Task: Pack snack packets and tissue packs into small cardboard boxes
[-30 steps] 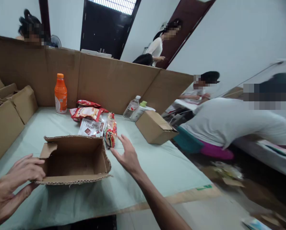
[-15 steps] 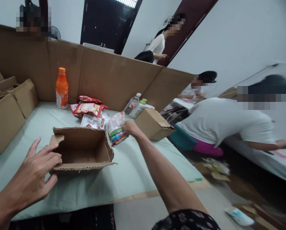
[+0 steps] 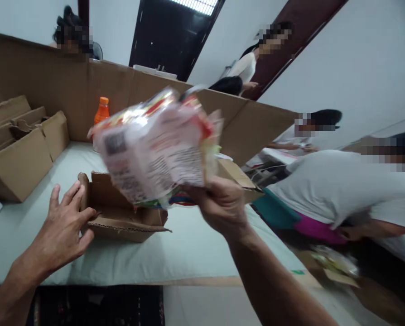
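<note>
My right hand [image 3: 223, 206] grips a pale snack packet [image 3: 156, 147] with printed text and holds it up close to the camera, above the small open cardboard box [image 3: 121, 217]. The packet is blurred and hides the other packets behind it. Fingers spread, my left hand [image 3: 65, 224] rests against the left flap of that open box. The box sits on the pale green table cover [image 3: 175, 249].
An orange bottle [image 3: 102, 108] stands by the cardboard partition [image 3: 46, 86]. Folded cardboard boxes [image 3: 22, 145] lie at the left, a closed box [image 3: 238, 176] behind my right hand. A person in a grey shirt [image 3: 335, 185] bends low at the right; other people sit and stand farther back.
My right hand reached to the packets, took hold of one and lifted it up toward the camera. My left hand stayed at the open box's left flap.
</note>
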A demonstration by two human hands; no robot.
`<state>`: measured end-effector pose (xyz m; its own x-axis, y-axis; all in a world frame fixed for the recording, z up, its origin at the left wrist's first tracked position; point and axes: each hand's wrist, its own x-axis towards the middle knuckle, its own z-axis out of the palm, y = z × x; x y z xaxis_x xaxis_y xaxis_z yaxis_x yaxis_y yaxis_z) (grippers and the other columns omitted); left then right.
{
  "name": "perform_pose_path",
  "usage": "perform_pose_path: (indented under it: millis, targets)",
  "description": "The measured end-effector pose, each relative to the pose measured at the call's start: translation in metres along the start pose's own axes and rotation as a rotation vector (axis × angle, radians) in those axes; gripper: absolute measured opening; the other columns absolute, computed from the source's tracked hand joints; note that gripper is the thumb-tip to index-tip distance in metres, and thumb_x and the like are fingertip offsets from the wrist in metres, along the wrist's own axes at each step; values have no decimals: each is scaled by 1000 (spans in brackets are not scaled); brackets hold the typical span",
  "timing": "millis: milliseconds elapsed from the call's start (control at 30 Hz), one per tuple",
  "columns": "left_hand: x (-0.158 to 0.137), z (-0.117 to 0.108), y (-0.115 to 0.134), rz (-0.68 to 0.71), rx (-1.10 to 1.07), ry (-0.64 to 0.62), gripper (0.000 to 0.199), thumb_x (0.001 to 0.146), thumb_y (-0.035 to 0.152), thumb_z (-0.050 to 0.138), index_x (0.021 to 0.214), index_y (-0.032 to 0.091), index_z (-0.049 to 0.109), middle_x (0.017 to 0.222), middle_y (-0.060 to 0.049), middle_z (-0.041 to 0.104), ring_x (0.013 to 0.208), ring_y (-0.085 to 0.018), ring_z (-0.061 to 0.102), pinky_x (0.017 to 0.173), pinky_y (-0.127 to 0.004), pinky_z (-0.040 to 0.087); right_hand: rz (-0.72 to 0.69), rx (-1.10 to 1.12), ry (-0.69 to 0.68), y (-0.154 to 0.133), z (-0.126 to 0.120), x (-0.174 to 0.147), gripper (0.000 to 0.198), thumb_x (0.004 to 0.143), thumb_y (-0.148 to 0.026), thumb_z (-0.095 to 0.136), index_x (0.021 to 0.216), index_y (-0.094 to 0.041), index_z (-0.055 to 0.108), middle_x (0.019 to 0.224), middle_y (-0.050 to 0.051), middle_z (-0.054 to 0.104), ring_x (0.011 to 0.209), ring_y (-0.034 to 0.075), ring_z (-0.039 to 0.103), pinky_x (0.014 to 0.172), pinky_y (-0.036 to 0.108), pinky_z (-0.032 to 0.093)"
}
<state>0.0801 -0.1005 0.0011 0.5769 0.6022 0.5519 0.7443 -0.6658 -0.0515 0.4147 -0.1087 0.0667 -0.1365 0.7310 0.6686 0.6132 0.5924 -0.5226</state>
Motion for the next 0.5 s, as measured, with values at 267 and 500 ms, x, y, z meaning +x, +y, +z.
perform_pose_path:
  millis: [267, 500]
  targets:
    - [-10, 6, -2, -129, -37, -56, 24, 76, 14, 54, 84, 19, 77, 131, -24, 66, 135, -47, 54, 109, -77, 39, 28, -236, -905, -11, 53, 27, 50, 79, 1, 50, 111, -25, 77, 125, 5, 77, 116, 21, 69, 97, 31, 53]
    - [-11, 9, -6, -114, -148, -20, 23, 79, 13, 55, 87, 19, 76, 148, -19, 58, 142, -44, 49, 117, -72, 35, 72, -541, -1335, -18, 94, 44, 31, 92, -8, 54, 111, -18, 76, 116, 12, 79, 108, 27, 73, 86, 32, 51]
